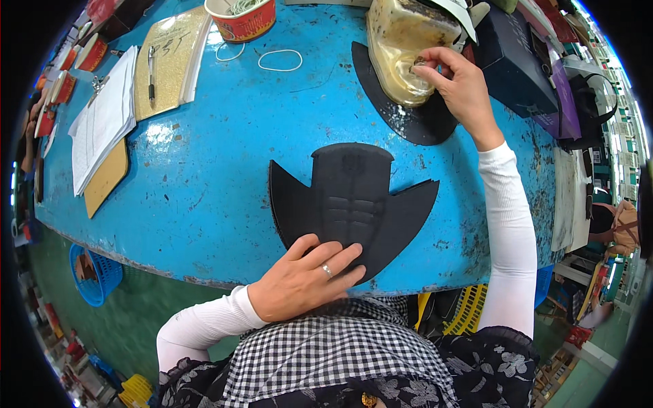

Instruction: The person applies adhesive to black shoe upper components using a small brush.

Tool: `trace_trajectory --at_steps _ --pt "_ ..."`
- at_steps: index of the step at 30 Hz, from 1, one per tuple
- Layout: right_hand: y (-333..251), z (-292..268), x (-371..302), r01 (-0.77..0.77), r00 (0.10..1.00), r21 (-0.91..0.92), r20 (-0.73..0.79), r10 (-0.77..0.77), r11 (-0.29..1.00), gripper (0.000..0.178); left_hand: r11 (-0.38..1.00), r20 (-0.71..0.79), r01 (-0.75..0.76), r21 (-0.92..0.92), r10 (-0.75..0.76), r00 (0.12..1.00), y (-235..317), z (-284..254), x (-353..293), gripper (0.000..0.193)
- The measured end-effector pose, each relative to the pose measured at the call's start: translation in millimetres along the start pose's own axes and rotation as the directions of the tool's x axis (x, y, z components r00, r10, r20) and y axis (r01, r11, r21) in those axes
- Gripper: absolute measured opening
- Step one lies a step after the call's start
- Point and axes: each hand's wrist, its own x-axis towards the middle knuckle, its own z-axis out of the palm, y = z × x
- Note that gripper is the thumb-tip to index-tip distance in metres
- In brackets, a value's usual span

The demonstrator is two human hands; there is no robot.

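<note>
My left hand point(299, 280), with a ring on one finger, lies over the lower part of a black winged, shoe-upper-shaped piece point(350, 204). Its fingers are spread and rest on the piece; the thumb is hidden. The piece seems to be several layers, judging by its side edges, and small raised ribs cross its middle. My right hand point(454, 85) is at the front of a yellowish, glossy, stained container point(401, 41). Thumb and fingers are pinched together there on something too small to make out. Under the container lies a dark curved sheet point(381, 95) with whitish specks.
Left on the blue table point(224, 156) lie papers point(105, 119), a gold folder point(166, 61) and a pen point(151, 78). A red-and-white tub point(241, 20) holds rubber bands, with a loose band point(280, 61) beside it. A dark box point(513, 61) stands right of my right hand.
</note>
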Motion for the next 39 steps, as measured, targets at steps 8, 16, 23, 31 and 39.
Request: trace_trajectory --at_steps 8,16,23,31,39 --pt "-8.2 -19.1 -8.9 0.048 0.998 0.002 -0.028 -0.048 0.999 0.021 0.987 -0.025 -0.082 0.142 0.086 0.996 3.7 -3.1 1.9 0.032" --pt "-21.8 -21.9 -29.2 -0.007 0.988 0.219 -0.147 0.040 0.976 0.020 0.999 -0.089 -0.032 0.039 0.036 0.995 3.0 -3.9 1.3 0.030" --pt "-36.2 -29.1 -58.5 -0.093 0.960 0.574 -0.164 0.225 0.814 0.019 0.998 -0.152 0.004 0.061 0.005 0.988 12.5 13.3 2.3 0.037" --pt "-105.0 -1.5 -129.8 -0.440 0.891 0.855 0.379 0.250 0.273 0.017 0.995 -0.178 0.032 0.095 -0.015 0.984 16.1 13.2 7.8 0.036" --pt "-85.9 43.2 -144.3 -0.319 0.859 0.935 0.354 0.369 -0.155 0.021 0.995 -0.210 0.081 -0.058 -0.091 0.973 8.0 23.8 2.6 0.039"
